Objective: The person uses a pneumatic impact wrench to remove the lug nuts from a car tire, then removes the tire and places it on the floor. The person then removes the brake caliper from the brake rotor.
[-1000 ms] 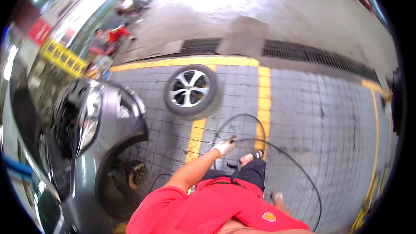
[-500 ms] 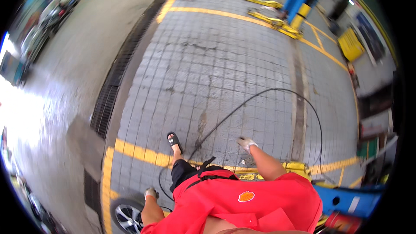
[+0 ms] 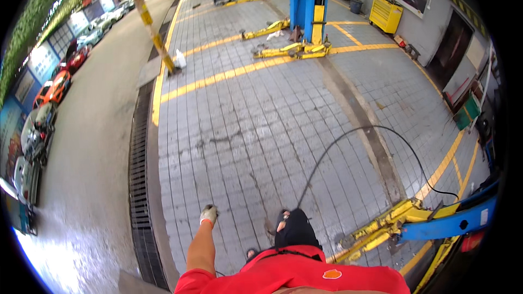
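My left hand [image 3: 208,214], in a pale work glove with dark smudges, reaches out over the grey tiled floor. Its fingers look curled in, and I see nothing held in them. My right hand is out of the picture. A black hose [image 3: 348,134] loops across the floor from beside my foot [image 3: 284,219] toward the right. Close on my right lies a yellow lift arm [image 3: 384,222], joined to a blue lift part [image 3: 449,226].
A slotted drain grate [image 3: 139,185] runs along the left. Ahead stands a blue lift post [image 3: 309,5] with low yellow arms [image 3: 291,51]. A yellow tool cabinet [image 3: 385,13] is by the right wall; a yellow pole [image 3: 147,19] rises at the far left.
The view has lifted and turned, showing more of the workshop ahead. My left arm has swung forward, while my right hand has left the picture. The wheel at lower left is out of view.
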Demonstrator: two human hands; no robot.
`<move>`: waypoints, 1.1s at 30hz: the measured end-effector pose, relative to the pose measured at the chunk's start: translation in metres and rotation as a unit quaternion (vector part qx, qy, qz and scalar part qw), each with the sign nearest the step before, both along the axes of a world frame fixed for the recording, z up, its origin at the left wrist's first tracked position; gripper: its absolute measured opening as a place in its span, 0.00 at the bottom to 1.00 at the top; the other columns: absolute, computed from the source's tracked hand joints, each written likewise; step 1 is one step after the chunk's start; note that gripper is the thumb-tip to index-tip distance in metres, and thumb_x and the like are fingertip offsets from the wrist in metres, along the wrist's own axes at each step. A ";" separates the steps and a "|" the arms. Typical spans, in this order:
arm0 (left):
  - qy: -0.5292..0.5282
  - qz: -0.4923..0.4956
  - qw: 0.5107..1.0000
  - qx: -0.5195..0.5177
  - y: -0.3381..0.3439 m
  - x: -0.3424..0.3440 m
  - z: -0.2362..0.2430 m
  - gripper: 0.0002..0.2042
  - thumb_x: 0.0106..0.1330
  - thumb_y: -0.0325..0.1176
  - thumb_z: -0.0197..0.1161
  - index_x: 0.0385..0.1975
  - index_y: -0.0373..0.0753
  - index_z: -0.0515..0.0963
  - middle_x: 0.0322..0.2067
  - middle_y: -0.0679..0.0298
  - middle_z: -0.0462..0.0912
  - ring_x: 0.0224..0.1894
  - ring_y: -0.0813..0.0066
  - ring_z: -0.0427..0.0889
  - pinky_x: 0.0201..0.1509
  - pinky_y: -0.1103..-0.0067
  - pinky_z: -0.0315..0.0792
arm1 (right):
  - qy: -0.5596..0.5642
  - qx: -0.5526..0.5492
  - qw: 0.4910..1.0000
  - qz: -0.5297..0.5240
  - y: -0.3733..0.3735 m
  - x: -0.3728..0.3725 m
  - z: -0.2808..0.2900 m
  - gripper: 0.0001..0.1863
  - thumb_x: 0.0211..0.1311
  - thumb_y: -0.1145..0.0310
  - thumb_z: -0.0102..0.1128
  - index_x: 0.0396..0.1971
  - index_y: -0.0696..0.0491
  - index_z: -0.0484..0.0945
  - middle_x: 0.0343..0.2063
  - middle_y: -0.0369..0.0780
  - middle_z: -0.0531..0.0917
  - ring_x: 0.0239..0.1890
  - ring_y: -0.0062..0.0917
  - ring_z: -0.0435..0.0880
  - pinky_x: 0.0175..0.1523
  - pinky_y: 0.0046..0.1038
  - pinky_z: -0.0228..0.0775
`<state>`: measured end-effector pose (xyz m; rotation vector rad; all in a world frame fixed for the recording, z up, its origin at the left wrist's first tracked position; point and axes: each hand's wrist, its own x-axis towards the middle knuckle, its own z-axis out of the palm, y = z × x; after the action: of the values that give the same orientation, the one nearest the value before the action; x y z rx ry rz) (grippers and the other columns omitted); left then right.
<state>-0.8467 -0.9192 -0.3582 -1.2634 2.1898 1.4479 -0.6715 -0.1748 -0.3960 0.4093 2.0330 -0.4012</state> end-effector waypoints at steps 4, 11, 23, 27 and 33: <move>-0.009 -0.206 0.977 -0.044 0.099 -0.194 0.068 0.24 0.68 0.43 0.60 0.60 0.36 0.81 0.41 0.55 0.90 0.38 0.68 0.89 0.45 0.72 0.81 | -0.035 0.011 0.998 -0.055 -0.013 -0.114 -0.001 0.25 0.73 0.54 0.52 0.60 0.52 0.82 0.56 0.48 0.86 0.56 0.42 0.85 0.59 0.42 0.75; -0.081 -0.215 0.965 0.126 0.176 -0.399 0.025 0.26 0.72 0.40 0.61 0.68 0.41 0.71 0.48 0.55 0.86 0.37 0.63 0.88 0.38 0.70 0.80 | 0.051 -0.007 0.997 -0.062 -0.005 -0.456 -0.021 0.31 0.76 0.47 0.47 0.62 0.55 0.81 0.62 0.52 0.82 0.66 0.46 0.80 0.70 0.44 0.69; -0.170 -0.588 0.790 -0.049 0.235 -0.834 -0.088 0.18 0.73 0.44 0.58 0.57 0.43 0.78 0.49 0.61 0.82 0.45 0.63 0.81 0.46 0.65 0.74 | 0.321 -0.167 0.887 -0.286 0.060 -0.983 0.174 0.30 0.74 0.48 0.54 0.63 0.57 0.79 0.57 0.48 0.86 0.59 0.37 0.83 0.65 0.35 0.72; -0.146 -0.315 0.929 0.125 0.363 -1.047 -0.069 0.16 0.69 0.41 0.60 0.47 0.38 0.84 0.38 0.56 0.89 0.32 0.64 0.88 0.36 0.69 0.80 | 0.200 0.024 0.861 -0.466 0.169 -0.868 0.050 0.27 0.72 0.51 0.56 0.55 0.58 0.84 0.51 0.49 0.89 0.56 0.39 0.86 0.63 0.39 0.73; -0.026 -0.363 0.925 0.109 0.509 -1.300 0.011 0.24 0.69 0.42 0.60 0.62 0.34 0.78 0.46 0.54 0.88 0.38 0.67 0.87 0.43 0.72 0.80 | -0.164 0.127 0.940 -0.270 0.190 -0.714 -0.007 0.15 0.68 0.61 0.60 0.38 0.58 0.88 0.42 0.51 0.91 0.48 0.42 0.91 0.53 0.46 0.82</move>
<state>-2.1465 -0.4102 -0.3475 -0.3314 2.0457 1.2575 -1.3850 0.0153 -0.4026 1.1314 1.6261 -0.3684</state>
